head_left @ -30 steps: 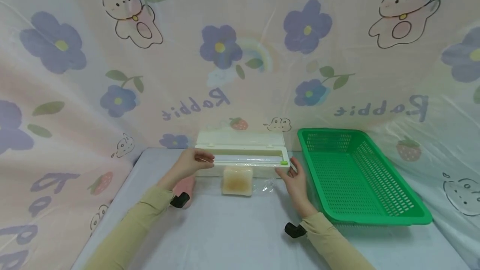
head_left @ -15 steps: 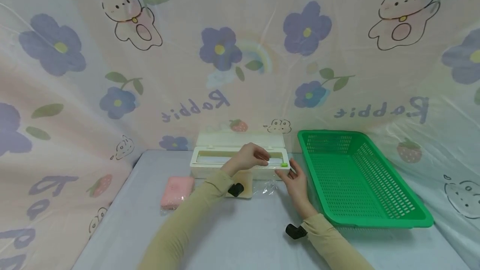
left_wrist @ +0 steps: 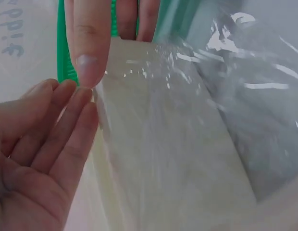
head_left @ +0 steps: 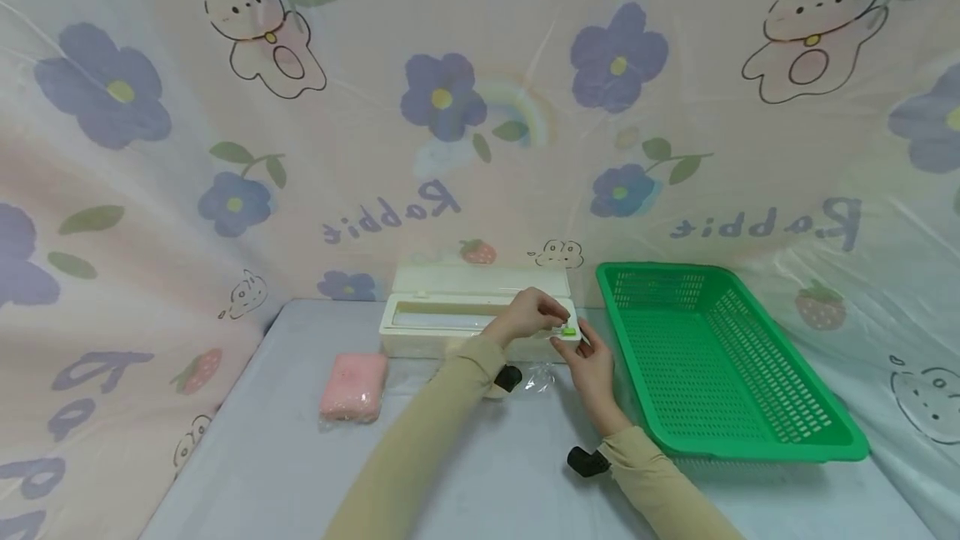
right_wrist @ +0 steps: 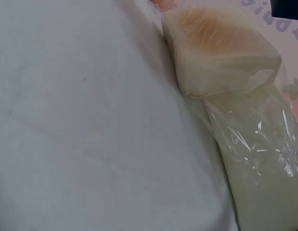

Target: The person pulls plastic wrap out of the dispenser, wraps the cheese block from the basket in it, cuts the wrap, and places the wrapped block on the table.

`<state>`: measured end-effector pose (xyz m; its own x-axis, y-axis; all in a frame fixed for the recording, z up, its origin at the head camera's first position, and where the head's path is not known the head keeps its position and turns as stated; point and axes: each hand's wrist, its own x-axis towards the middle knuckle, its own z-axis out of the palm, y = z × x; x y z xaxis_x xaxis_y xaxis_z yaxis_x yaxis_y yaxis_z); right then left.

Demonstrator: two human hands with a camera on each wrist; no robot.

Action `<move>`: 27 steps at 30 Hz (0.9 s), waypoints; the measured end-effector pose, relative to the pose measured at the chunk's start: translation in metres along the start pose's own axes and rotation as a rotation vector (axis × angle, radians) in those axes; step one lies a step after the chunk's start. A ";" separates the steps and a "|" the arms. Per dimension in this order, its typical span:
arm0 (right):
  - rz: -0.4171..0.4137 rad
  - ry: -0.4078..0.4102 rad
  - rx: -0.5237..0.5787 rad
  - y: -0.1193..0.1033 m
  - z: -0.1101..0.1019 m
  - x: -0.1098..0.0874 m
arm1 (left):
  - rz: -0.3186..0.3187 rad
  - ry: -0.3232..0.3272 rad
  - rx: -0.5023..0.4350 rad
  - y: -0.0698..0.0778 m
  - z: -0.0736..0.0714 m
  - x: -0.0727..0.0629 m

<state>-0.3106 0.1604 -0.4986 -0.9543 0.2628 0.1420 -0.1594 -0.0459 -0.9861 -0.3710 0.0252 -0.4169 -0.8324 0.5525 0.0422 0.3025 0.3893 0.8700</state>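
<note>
A white cling film dispenser [head_left: 420, 346] lies with its lid [head_left: 480, 279] raised at the back. My right hand [head_left: 594, 369] grips its right end, thumb on the front face. My left hand [head_left: 528, 312] reaches across the top, fingertips right at the small green slide cutter [head_left: 569, 331]; its fingers look loosely bent in the left wrist view. Clear film [right_wrist: 264, 144] hangs over the dispenser's front face, its loose end [head_left: 538, 377] on the table. Against that front sits a thick square of browned white bread [right_wrist: 221, 53] under film, mostly hidden by my left sleeve in the head view.
A pink square block [head_left: 352, 387] wrapped in film lies left on the white-covered table [head_left: 285, 473]. A green plastic basket [head_left: 750, 445] stands close on the right. Behind everything hangs a rabbit-print cloth [head_left: 517, 182].
My left hand has moved from the dispenser's left end along its top to the slide cutter at the right. My right hand stays at the right end.
</note>
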 end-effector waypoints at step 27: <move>0.009 -0.021 -0.047 -0.002 -0.008 0.004 | 0.006 0.063 0.053 -0.004 0.015 0.014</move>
<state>-0.3126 0.1689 -0.4968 -0.9608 0.2427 0.1341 -0.1388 -0.0025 -0.9903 -0.3771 0.0424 -0.4274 -0.8573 0.5086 0.0798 0.3309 0.4255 0.8423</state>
